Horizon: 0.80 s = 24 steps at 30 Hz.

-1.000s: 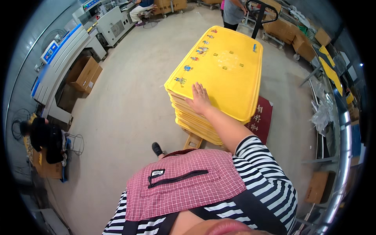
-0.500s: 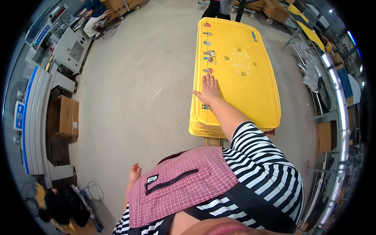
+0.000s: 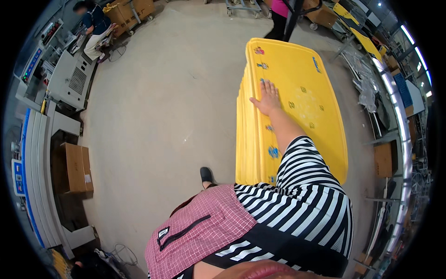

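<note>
A tall stack of flat yellow sheets (image 3: 320,139) with rounded corners stands in front of me, right of centre. Small cartoon figures are printed along the top sheet's left side, and a faint round pattern lies in its middle. My right hand (image 3: 268,98) rests palm down on that top sheet near its left edge, fingers spread and pointing away from me. Nothing is gripped in it. The left side of the stack shows many layered edges. My left hand is out of view.
Beyond the stack stands a person in a pink top (image 3: 280,8), beside a dark upright handle (image 3: 293,21). Machines (image 3: 69,79) line the left, with a seated person (image 3: 98,25) there. A cardboard box (image 3: 78,167) sits under the left machine. Metal racks (image 3: 395,102) run along the right.
My right hand lies farther up the top sheet, and more of the stack's left side shows. My left hand has left the view. A dark shoe now shows on the floor.
</note>
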Each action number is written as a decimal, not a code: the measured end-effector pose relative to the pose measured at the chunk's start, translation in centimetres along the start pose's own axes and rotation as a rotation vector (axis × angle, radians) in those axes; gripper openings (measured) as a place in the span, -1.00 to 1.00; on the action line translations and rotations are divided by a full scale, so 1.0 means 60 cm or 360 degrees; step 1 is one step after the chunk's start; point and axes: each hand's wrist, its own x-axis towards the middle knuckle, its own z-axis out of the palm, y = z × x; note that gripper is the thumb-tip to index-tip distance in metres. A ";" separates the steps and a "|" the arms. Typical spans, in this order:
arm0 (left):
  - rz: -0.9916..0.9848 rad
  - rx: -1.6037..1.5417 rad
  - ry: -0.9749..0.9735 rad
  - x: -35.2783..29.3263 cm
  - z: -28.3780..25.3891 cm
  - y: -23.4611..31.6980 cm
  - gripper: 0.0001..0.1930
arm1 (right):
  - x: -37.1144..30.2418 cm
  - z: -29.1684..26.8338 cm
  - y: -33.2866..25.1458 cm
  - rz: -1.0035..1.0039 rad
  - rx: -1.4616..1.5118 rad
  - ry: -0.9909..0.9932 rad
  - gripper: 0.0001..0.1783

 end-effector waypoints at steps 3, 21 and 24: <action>0.0055 -0.0067 0.0108 0.056 -0.078 0.085 -0.50 | 0.092 -0.009 -0.024 0.0101 -0.0038 -0.0028 0.11; 0.0308 0.0740 -0.0430 0.470 -0.262 0.438 -0.47 | 0.062 0.014 -0.048 0.0438 0.0185 0.0074 0.00; 0.0550 0.1002 -0.0635 0.593 -0.278 0.596 -0.46 | -0.129 -0.011 -0.084 0.0624 0.0232 -0.0002 0.15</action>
